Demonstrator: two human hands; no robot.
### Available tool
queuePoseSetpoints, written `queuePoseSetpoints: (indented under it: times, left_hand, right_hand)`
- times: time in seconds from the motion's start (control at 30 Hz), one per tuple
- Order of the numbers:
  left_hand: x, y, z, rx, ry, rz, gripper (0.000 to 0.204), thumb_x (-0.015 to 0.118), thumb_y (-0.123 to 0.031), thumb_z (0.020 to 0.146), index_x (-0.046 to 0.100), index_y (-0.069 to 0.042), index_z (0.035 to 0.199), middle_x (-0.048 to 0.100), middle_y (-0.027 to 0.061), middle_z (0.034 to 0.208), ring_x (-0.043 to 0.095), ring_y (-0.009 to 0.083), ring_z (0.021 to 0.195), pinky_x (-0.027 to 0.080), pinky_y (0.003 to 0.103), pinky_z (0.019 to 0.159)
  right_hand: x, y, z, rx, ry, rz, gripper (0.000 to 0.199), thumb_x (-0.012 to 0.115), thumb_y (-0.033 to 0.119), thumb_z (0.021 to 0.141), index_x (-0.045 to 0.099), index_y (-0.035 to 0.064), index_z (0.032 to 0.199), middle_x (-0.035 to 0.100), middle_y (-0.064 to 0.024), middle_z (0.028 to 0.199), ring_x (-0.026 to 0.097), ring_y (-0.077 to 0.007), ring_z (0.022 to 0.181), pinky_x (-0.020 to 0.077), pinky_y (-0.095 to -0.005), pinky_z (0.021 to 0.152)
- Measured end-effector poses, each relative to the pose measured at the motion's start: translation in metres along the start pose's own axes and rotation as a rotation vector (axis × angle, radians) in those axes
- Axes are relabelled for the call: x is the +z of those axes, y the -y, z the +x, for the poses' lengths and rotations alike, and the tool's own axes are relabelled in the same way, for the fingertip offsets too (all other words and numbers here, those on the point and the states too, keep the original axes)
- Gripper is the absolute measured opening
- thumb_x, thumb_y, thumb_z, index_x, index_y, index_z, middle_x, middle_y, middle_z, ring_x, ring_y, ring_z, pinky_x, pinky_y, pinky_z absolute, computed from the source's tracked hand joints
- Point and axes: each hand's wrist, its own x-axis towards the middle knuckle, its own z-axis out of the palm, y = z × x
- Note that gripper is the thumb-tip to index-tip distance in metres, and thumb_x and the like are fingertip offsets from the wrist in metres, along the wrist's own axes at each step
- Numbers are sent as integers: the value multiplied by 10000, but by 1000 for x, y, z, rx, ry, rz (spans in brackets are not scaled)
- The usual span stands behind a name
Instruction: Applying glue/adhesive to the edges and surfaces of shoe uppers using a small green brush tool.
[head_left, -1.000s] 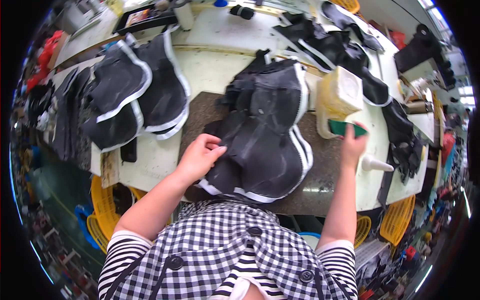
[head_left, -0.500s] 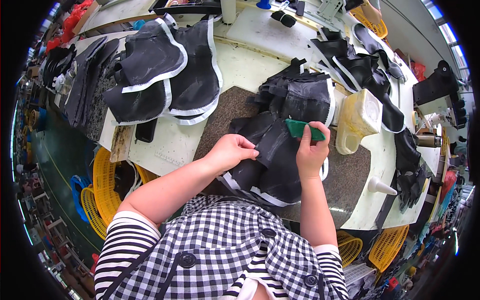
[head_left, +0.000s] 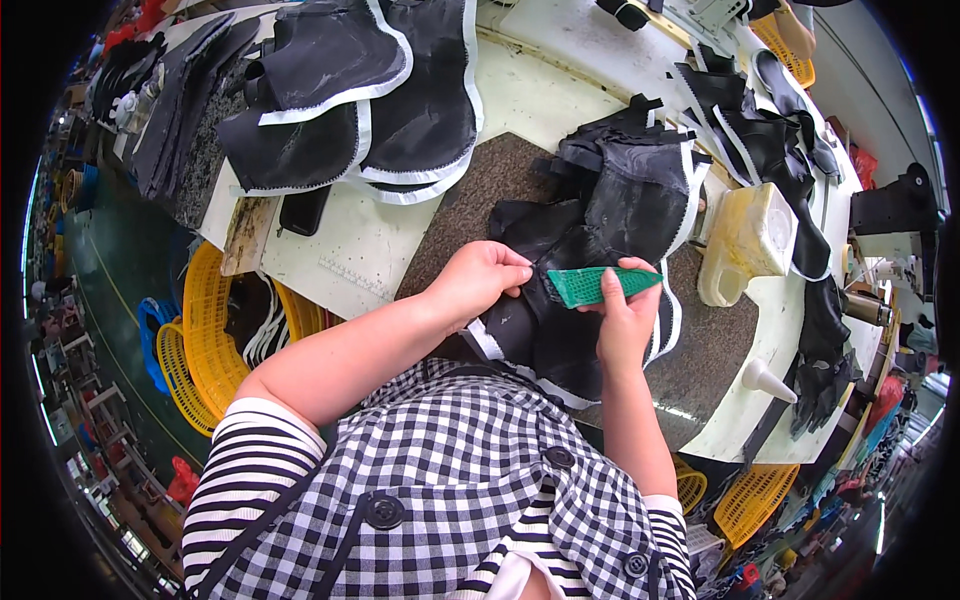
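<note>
My right hand (head_left: 628, 312) is closed round a flat green scraper (head_left: 588, 287), whose wide end lies over black sheet material close to my left fingertips. My left hand (head_left: 480, 283) has thumb and forefinger pinched at the edge of a black piece (head_left: 560, 340); the exact grip is partly hidden by the fingers. This piece has white-edged borders and rests in front of me on a brown speckled board (head_left: 470, 195). Just beyond, more black pieces (head_left: 640, 185) with a white edge and loose strips lie overlapped.
White-edged black pieces (head_left: 330, 60) are stacked at the far left, near a dark phone (head_left: 303, 212). On the right stand a yellowed plastic container (head_left: 750, 240) and a white cone-shaped nozzle (head_left: 768, 381). Yellow baskets (head_left: 205, 330) sit below the table. Another person's arm (head_left: 797, 32) shows far right.
The scraper has come down and left over the black piece, nearer my left fingers, and now shows its broad face. My left hand stays pinched. The whole view has shifted somewhat.
</note>
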Motion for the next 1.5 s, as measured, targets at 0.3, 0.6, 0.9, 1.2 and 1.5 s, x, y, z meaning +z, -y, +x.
queuePoseSetpoints:
  times: [0.3, 0.6, 0.9, 1.2, 1.5]
  left_hand:
    - [3, 2, -5, 21, -12, 1, 128, 618, -93, 911, 623, -6, 1004, 626, 27, 845, 573, 107, 771, 467, 241, 736]
    - [5, 6, -10, 90, 22, 10, 108, 618, -68, 897, 607, -8, 986, 613, 24, 852, 562, 101, 785, 465, 240, 749]
    - [4, 8, -11, 89, 24, -61, 112, 606, -78, 907, 610, -10, 997, 605, 17, 836, 554, 98, 788, 448, 233, 756]
    - [13, 5, -17, 90, -36, -64, 176, 574, -111, 938, 615, 10, 1058, 605, 29, 840, 538, 97, 783, 446, 233, 730]
    - [12, 2, -21, 73, -65, -97, 184, 565, -115, 938, 626, 24, 1042, 630, 54, 879, 572, 129, 843, 455, 257, 815]
  right_hand:
    - [6, -3, -19, -478, 44, -378, 179, 608, 8, 915, 499, 50, 1050, 592, -69, 863, 618, -161, 726, 503, -271, 623]
    - [-21, 5, 33, -1007, -89, -758, 283, 618, -83, 799, 533, 91, 1006, 648, -151, 932, 654, -319, 776, 537, -360, 650]
    - [-14, -2, 32, -809, -66, -527, 209, 612, -50, 875, 535, 68, 1029, 642, -122, 905, 640, -229, 772, 507, -304, 691]
    - [10, 13, 6, -59, 18, 9, 195, 576, 57, 947, 454, 41, 1099, 558, -54, 885, 603, -107, 660, 536, -230, 537]
    - [8, 10, -22, -506, 109, -235, 199, 597, -35, 909, 482, 57, 1043, 579, -69, 873, 593, -121, 666, 485, -239, 583]
